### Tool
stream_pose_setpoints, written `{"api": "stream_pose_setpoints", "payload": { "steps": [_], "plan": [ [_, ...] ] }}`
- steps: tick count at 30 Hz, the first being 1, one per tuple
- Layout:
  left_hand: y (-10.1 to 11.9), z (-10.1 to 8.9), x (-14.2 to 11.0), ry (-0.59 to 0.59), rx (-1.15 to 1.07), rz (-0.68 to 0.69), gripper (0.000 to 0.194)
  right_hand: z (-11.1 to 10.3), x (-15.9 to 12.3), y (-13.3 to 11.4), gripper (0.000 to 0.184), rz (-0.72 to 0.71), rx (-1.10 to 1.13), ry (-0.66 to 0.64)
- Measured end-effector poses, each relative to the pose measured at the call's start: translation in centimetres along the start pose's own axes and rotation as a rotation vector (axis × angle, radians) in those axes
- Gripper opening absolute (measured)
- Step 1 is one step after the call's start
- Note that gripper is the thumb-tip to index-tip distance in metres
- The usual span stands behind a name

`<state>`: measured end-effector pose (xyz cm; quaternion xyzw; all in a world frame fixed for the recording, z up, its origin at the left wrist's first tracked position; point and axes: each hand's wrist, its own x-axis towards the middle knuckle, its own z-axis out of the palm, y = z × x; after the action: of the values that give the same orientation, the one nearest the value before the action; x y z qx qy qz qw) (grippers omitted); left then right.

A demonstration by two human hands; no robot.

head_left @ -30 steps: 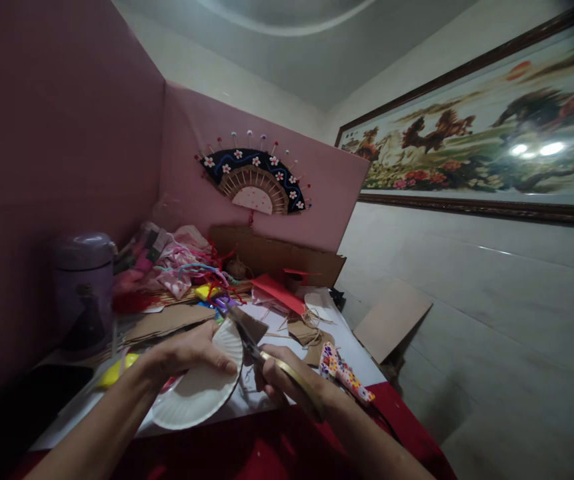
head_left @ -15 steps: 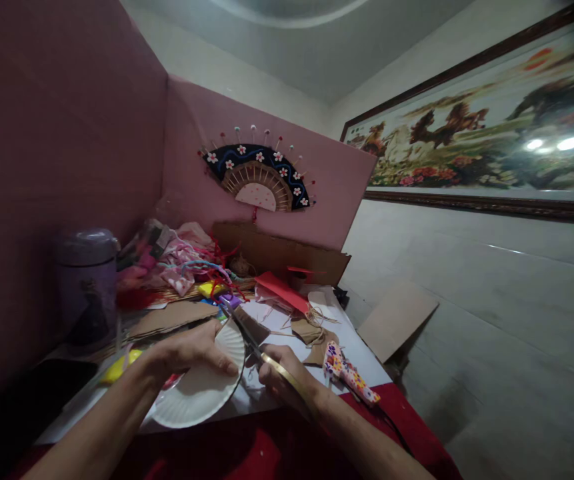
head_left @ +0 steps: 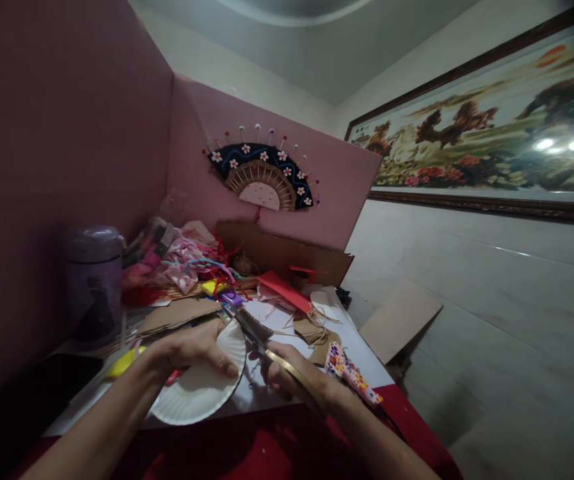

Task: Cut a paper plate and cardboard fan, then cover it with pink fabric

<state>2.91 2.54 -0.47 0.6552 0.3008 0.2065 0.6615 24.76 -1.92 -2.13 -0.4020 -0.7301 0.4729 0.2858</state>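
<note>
Head view: the left hand (head_left: 199, 350) is clamping a fluted paper plate (head_left: 189, 400) at seven o'clock in frame, apparently steadying its one-o'clock rim for scissors (head_left: 255, 341) the right hand's (head_left: 287, 381) fingers are gripping.

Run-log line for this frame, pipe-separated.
left hand: holding white paper plate | right hand: gripping scissors | blades: at plate's upper edge

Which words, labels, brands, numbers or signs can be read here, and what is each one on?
No text can be read.
Framed picture: small marks near its upper left corner, too small to read.
Purple lidded container: a dark figure, no readable wording.
White plate and scissors: no lettering visible.
</note>
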Motion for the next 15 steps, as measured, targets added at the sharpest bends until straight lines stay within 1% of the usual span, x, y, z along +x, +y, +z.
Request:
{"api": "stream_pose_setpoints", "payload": {
  "steps": [3,8,10,12,15],
  "plan": [
    [0.0,0.1,0.0,-0.025,0.001,0.017,0.020,0.2,-0.2,-1.1,0.060,-0.020,-0.007,-0.019],
    [-0.5,0.0,0.2,0.004,0.035,-0.033,0.032,0.8,0.0,-1.9,0.064,-0.020,-0.029,0.025],
    [-0.5,0.1,0.1,-0.008,0.037,-0.029,0.032,0.9,0.0,-1.9,0.062,-0.008,-0.009,0.049],
    [-0.4,0.1,0.1,-0.032,0.033,-0.024,0.032,0.9,0.0,-1.6,0.060,-0.006,0.026,0.046],
    [-0.1,0.2,0.0,-0.044,0.031,-0.018,0.032,0.8,0.4,-0.4,0.060,-0.026,0.049,0.033]
  ]
}}
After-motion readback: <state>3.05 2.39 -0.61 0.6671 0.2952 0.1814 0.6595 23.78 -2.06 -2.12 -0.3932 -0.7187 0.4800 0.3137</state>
